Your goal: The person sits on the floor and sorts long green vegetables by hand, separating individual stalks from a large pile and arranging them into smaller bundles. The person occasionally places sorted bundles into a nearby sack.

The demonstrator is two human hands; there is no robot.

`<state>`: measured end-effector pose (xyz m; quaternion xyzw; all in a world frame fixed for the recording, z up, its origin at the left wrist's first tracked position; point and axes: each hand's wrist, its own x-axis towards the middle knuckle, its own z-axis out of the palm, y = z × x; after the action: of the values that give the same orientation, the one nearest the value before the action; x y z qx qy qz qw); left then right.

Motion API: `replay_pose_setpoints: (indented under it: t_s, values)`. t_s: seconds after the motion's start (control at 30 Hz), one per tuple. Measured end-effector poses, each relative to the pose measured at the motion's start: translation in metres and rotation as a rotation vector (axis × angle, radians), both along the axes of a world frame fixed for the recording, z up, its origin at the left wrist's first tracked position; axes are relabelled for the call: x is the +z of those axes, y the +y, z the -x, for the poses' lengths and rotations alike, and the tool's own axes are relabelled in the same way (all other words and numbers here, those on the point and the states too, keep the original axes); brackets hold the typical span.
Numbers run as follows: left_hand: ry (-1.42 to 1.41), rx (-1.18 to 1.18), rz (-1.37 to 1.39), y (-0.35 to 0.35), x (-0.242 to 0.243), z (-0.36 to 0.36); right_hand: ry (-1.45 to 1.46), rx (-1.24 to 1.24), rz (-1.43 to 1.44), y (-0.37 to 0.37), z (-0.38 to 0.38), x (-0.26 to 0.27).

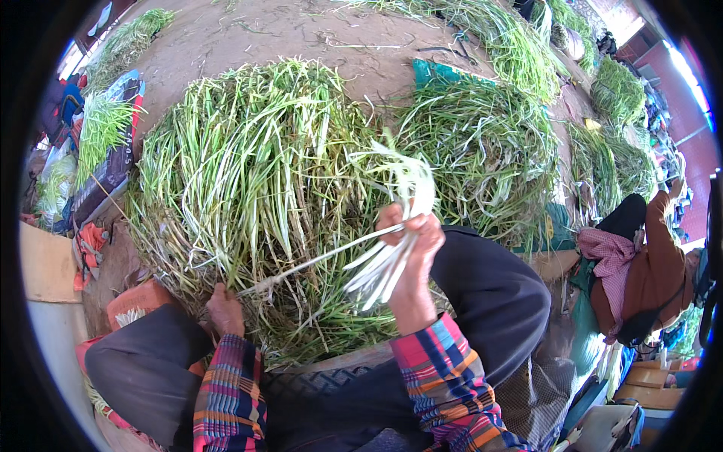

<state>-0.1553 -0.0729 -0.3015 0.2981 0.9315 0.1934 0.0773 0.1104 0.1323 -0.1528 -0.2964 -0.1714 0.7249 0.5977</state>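
My right hand (pixel 415 237) grips a small bunch of long green stalks (pixel 378 268). Their white ends splay down toward me and the pale leafy part curls over the top, blurred. From that hand a single pale stalk (pixel 327 260) stretches down to the left, its thicker, root-like end close to my left fingers. My left hand (pixel 226 311) is low at the near edge of a big heap of green stalks (pixel 254 158), its fingertips pinched at that end; the exact contact is partly hidden. The heap lies between my bent knees.
Another heap of greens (pixel 480 152) lies to the right on a green sheet (pixel 446 73). At left, a bundle of greens (pixel 104 127) rests on a dark printed sack (pixel 107 175). An orange sack (pixel 138 299) sits by my left knee. A person in brown (pixel 644 271) sits at right.
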Motion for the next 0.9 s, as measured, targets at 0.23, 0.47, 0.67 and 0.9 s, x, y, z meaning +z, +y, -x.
replay_pose_setpoints:
  t_s: [0.23, 0.47, 0.67, 0.9]
  values:
    - [0.18, 0.112, 0.206, -0.015, 0.002, 0.032, 0.147, 0.055, -0.035, 0.038, -0.068, 0.023]
    - [0.064, -0.177, 0.424, 0.013, 0.074, 0.017, 0.408, 0.318, -0.137, 0.041, -0.071, 0.019]
    - [-0.584, -0.554, -0.241, 0.077, 0.129, -0.086, 0.386, 0.38, -0.088, 0.028, -0.043, -0.004]
    - [-1.51, -0.564, -0.171, 0.059, 0.132, -0.118, 0.338, 0.303, -0.265, 0.023, -0.033, -0.011]
